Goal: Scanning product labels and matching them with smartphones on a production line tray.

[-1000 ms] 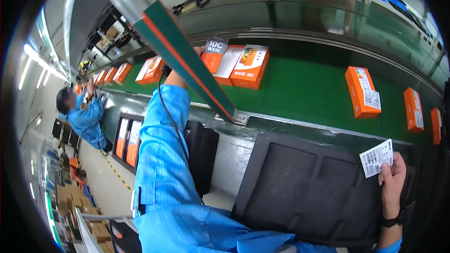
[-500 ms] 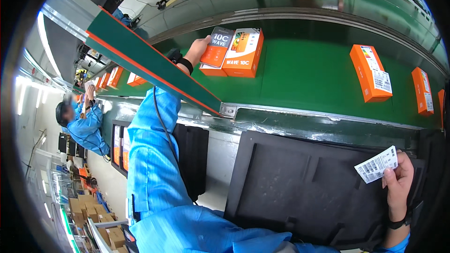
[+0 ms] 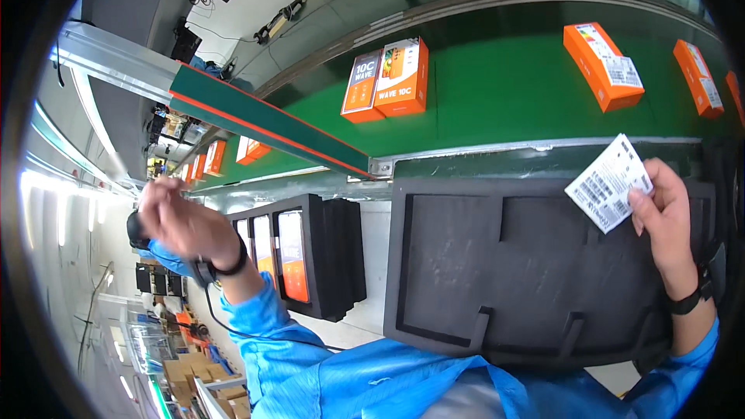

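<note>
My right hand (image 3: 661,213) pinches a small white sheet of printed barcode labels (image 3: 607,186) above a black tray (image 3: 442,279). At the left, my left hand (image 3: 182,221) is raised in front of a co-worker, its fingers smeared by motion. No object shows in it, though I cannot make out its grip. On the green conveyor belt (image 3: 497,101), two orange phone boxes stand side by side, one with a grey top (image 3: 360,85) and one with a white top (image 3: 402,77). They are apart from both hands.
A green beam with red edges (image 3: 268,120) slants over the belt. Further right stand orange boxes with labels (image 3: 604,67), (image 3: 698,77). Black trays (image 3: 335,256) holding boxes are stacked at left. A co-worker's blue sleeve (image 3: 167,256) shows behind my left hand.
My left hand has let go of the grey-topped box and swung left and down, off the belt. My right hand has lifted the label sheet slightly. The head view has shifted.
</note>
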Available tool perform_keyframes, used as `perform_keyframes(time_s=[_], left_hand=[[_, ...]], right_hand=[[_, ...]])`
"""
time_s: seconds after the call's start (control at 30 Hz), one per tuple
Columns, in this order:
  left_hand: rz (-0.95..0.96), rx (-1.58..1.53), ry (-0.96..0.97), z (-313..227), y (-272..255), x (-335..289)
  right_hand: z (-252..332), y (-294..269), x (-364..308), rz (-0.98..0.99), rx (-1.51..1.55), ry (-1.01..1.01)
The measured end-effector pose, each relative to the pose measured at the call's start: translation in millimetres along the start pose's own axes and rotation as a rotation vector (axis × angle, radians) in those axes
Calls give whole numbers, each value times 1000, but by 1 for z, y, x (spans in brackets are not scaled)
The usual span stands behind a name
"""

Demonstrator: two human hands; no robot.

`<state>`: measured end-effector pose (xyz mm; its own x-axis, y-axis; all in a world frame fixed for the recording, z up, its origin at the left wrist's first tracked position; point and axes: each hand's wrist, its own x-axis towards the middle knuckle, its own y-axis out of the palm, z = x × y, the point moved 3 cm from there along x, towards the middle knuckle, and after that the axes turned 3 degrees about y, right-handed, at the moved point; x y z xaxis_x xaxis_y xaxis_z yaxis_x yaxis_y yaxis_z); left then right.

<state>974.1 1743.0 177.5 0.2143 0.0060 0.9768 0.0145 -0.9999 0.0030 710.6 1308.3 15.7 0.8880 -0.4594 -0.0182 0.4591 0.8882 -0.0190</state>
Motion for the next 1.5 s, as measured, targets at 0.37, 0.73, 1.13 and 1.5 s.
perform_keyframes(time_s=[0.37,0.73,1.13,1.5], left_hand=[[1192,439,-254,141,285,-118],[1098,810,-516,234,296,-241],[774,722,-324,233,279,-168],[1023,767,-484,318,192,-181]], right_hand=[[-3,19,1,120,107,15],[16,41,-6,218,-255,-175],[4,55,12,165,-242,-130],[-1,72,15,214,-345,-196]])
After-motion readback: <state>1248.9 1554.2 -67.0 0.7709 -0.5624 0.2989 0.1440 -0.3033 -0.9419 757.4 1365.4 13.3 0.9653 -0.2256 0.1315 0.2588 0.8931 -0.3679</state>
